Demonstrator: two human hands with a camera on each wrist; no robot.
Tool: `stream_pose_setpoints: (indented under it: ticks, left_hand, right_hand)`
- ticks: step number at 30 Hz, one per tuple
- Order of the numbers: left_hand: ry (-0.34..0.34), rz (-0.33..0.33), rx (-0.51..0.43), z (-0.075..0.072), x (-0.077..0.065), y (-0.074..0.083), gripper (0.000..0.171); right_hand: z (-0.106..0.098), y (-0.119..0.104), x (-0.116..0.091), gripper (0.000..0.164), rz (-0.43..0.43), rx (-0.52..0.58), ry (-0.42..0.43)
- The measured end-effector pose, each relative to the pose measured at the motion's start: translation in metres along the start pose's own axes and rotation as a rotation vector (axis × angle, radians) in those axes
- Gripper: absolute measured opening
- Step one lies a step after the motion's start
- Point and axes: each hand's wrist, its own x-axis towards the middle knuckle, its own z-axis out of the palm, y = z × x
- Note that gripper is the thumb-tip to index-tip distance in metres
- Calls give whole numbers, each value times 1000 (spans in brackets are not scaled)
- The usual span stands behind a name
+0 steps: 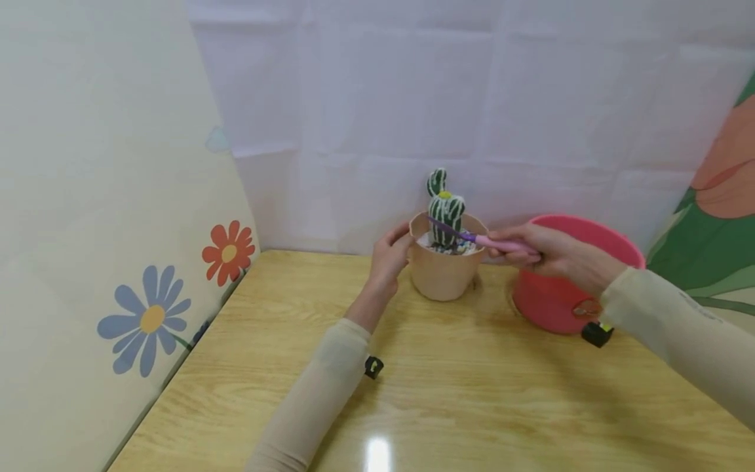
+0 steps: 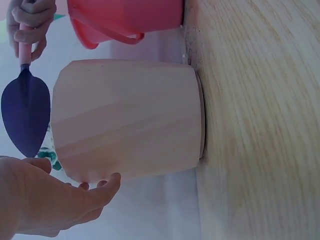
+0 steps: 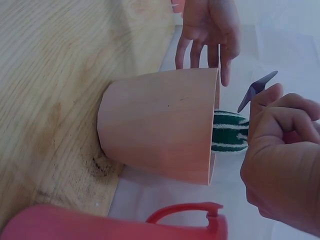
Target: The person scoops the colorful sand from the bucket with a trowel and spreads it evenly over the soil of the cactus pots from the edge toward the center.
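In the head view, a potted cactus [image 1: 446,223], green with white stripes and a yellow top, stands upright in a peach plant pot [image 1: 445,275]. White and coloured pebbles [image 1: 466,246] surround its base. My left hand [image 1: 390,259] touches the pot's left side near the rim, its fingers fairly straight in the right wrist view. With curled fingers, my right hand [image 1: 545,248] grips the pink handle of a small garden trowel [image 1: 501,244]. The purple trowel blade [image 2: 27,112] is held above the rim, in front of the cactus; no soil shows on its visible face.
A red bucket [image 1: 548,301] with a handle [image 3: 185,209] stands right of the pot. Dark crumbs [image 3: 102,167] lie on the wooden table [image 1: 448,393] by the pot's base. White cloth [image 1: 383,118] hangs behind, and a flower-printed panel [image 1: 147,196] borders the left.
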Motion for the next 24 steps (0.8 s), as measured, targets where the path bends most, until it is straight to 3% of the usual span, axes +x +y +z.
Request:
stream_pose_setpoints:
  ticks: [4,11,17,24]
  left_hand:
    - [15,24,16,3,-2,3,50]
    - [103,115,20,10,-8,14,40]
    - [90,160,-32,12,-17,23,38]
    - [12,169,-67,22,-24,27,37]
  right_hand:
    - [-4,0,-10,27,-44,-132,27]
    - [-11,0,-25,25,-137,-330,10]
    - [-15,-3,-38,22,-166,-327,44]
    - [-25,-6,-54,23,-206,-268,55]
